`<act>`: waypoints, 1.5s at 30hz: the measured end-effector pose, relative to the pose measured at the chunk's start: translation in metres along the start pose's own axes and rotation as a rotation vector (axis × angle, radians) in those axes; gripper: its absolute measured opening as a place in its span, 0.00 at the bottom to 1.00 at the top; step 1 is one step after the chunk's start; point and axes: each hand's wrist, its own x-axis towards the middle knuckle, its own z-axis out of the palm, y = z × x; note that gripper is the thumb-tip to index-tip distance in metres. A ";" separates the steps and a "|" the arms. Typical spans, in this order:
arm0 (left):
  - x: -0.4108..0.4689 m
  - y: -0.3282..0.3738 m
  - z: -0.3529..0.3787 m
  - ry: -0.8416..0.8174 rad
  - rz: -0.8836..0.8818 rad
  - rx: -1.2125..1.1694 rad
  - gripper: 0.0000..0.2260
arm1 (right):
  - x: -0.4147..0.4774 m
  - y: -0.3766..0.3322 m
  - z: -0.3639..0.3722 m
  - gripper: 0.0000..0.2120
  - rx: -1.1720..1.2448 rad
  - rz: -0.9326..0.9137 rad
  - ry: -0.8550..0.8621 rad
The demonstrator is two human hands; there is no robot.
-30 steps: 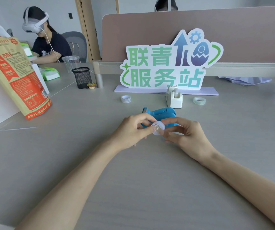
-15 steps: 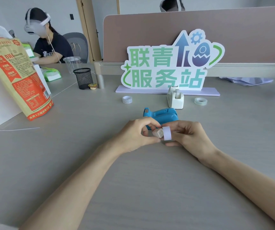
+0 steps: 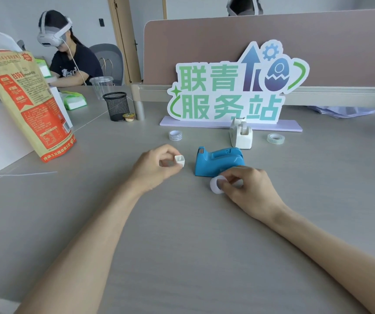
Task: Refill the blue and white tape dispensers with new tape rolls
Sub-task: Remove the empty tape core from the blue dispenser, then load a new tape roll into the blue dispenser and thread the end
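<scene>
The blue tape dispenser (image 3: 218, 160) stands on the grey table between my hands. My left hand (image 3: 157, 165) pinches a small white plastic spool core (image 3: 180, 160) just left of the dispenser. My right hand (image 3: 247, 186) grips an empty white tape ring (image 3: 216, 184) low over the table, in front of the dispenser's right end. The white tape dispenser (image 3: 240, 134) stands farther back. A roll of printed white tape (image 3: 175, 135) lies to its left and a clear tape roll (image 3: 275, 138) to its right.
A green and blue sign (image 3: 234, 87) on a lilac base stands behind the dispensers. A tall orange and tan bag (image 3: 25, 103) leans at the left. A black mesh cup (image 3: 116, 105) and a clear plastic cup (image 3: 101, 86) sit far left; a person with a headset sits beyond.
My hands have drawn apart: the white core came out of the ring and went left with my left hand, while my right hand lowered the ring toward the table.
</scene>
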 end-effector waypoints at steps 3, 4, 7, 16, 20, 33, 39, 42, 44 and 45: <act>0.004 -0.015 0.003 -0.004 -0.026 0.099 0.04 | 0.003 -0.001 0.003 0.07 -0.045 0.003 0.006; 0.005 -0.016 0.004 -0.011 -0.034 0.109 0.05 | 0.003 -0.001 0.002 0.07 -0.045 0.003 0.010; 0.008 -0.019 0.005 -0.025 -0.040 0.098 0.07 | 0.002 -0.001 0.003 0.06 -0.045 -0.014 0.034; 0.010 -0.020 0.003 -0.067 -0.089 0.017 0.12 | -0.001 -0.002 0.004 0.10 -0.059 -0.175 0.145; 0.020 -0.023 0.005 0.090 -0.123 0.003 0.07 | 0.007 -0.006 0.004 0.12 -0.088 -0.292 0.169; 0.127 -0.059 0.024 0.130 -0.150 0.501 0.15 | 0.075 -0.027 0.010 0.13 -0.008 -0.318 0.292; 0.107 -0.047 0.019 0.237 -0.137 0.047 0.06 | 0.072 -0.023 0.013 0.13 0.005 -0.306 0.252; 0.073 -0.019 0.014 0.264 -0.019 -0.051 0.04 | 0.062 -0.024 0.012 0.12 0.049 -0.292 0.224; 0.047 0.001 0.012 0.197 0.059 -0.093 0.03 | 0.053 -0.027 0.009 0.13 0.082 -0.286 0.218; 0.034 0.011 0.012 0.159 0.091 -0.115 0.03 | 0.048 -0.028 0.008 0.13 0.097 -0.277 0.219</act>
